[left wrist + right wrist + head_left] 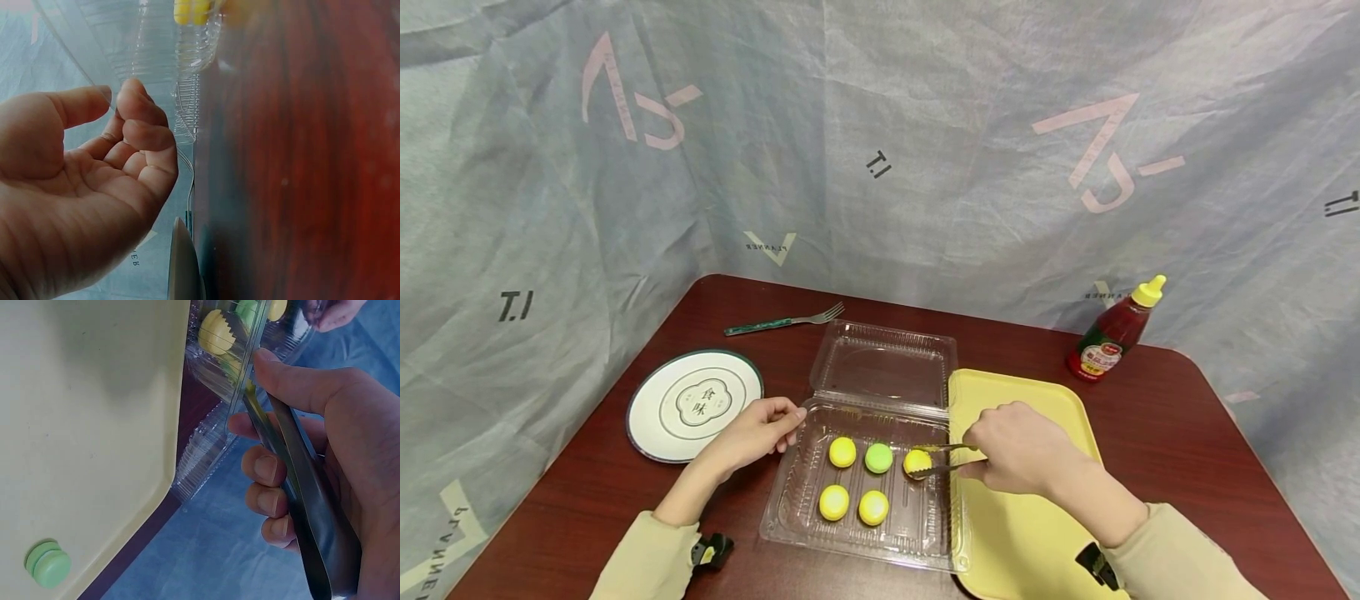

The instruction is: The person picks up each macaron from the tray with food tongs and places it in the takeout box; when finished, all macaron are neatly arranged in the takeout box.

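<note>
While the fingers of the right hand [1024,450] are gripping metal tongs [322,531], the toothed tips are straddling a yellow macaron [917,463] just left of those fingers, past the thumb; cannot tell how firmly the tips are pressing. That macaron is sitting in an open clear plastic container [913,521], which is lying between both hands. Fingers of the left hand [760,432] are pinching the container's left rim between thumb and forefinger. A green macaron [878,457] is resting beside the straddled one, farther left of the right fingers; three other yellow macarons [873,507] are lying between the two hands' fingers, two in the nearer row. A yellow tray [1026,542] is lying under the right hand, and a second green macaron [51,567] is sitting on it, well apart from the right fingers. On the bench [1022,343], a plate [653,408] is lying left of the left fingers, a fork [760,326] beyond them, and a red sauce bottle [1105,342] is standing beyond the right fingers, to their right.
</note>
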{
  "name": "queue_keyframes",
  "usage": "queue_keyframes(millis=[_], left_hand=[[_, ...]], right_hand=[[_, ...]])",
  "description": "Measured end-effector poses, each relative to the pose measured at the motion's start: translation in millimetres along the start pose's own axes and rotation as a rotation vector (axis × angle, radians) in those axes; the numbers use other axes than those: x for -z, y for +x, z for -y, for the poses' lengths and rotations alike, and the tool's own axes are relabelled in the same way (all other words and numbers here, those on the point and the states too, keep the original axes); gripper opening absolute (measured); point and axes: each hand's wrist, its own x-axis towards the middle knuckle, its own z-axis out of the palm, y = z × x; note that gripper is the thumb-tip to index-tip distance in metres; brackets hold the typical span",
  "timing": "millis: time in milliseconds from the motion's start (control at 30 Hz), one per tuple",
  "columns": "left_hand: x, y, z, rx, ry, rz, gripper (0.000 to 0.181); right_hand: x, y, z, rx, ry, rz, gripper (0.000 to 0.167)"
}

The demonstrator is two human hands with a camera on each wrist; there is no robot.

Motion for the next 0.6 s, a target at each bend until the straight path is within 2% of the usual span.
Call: queue_keyframes(millis=[367, 600], left_hand=[[-0.4, -0.5, -0.8, 0.006, -0.009, -0.006, 0.024], [-1.3, -0.2, -2.2, -0.009, -0.022, -0.012, 0.024]], right_hand=[[-1.8, 2.8, 0.9, -0.009, -0.003, -0.015, 0.036], [-2.3, 3.1, 1.4, -0.005, -0.005, -0.029, 0.04]])
